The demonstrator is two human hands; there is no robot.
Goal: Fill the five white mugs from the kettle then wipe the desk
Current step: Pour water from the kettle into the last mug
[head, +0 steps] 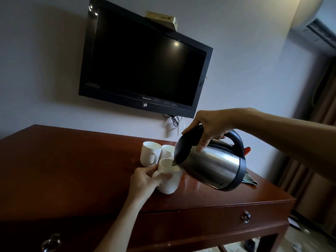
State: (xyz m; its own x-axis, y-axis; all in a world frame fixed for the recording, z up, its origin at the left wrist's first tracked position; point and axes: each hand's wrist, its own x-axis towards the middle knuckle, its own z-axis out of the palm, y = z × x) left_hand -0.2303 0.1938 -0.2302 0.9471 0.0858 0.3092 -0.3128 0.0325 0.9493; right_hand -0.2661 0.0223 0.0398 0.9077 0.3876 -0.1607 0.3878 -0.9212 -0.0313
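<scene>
Kettle [209, 164] hangs tipped over the desk [72, 160], its long axis slanting down from the black base at the far right to the spout, which sits just over the rim of the nearest white mug [168, 176]. The right-hand grip [211, 127] is curled round the black handle on top, so the steel body lies below that hand and the spout below and to its left. The left-hand grip [145, 180] is wrapped round the mug's handle side, with the cup just right of the fingers; this hand is the nearer one to the mug and steadies it on the desk. Spout above mug mouth is the relation the pour depends on: I judge the tilt should ease gently so the stream lands inside the rim. Whether water is running cannot be told.

Two more white mugs, a left one [151, 153] and a partly hidden one [168, 151], stand just beyond the left-hand grip, close together. Only three mugs show. A dark cloth [250, 180] lies on the desk behind the kettle's base, right of both hands, likely for the wiping
</scene>
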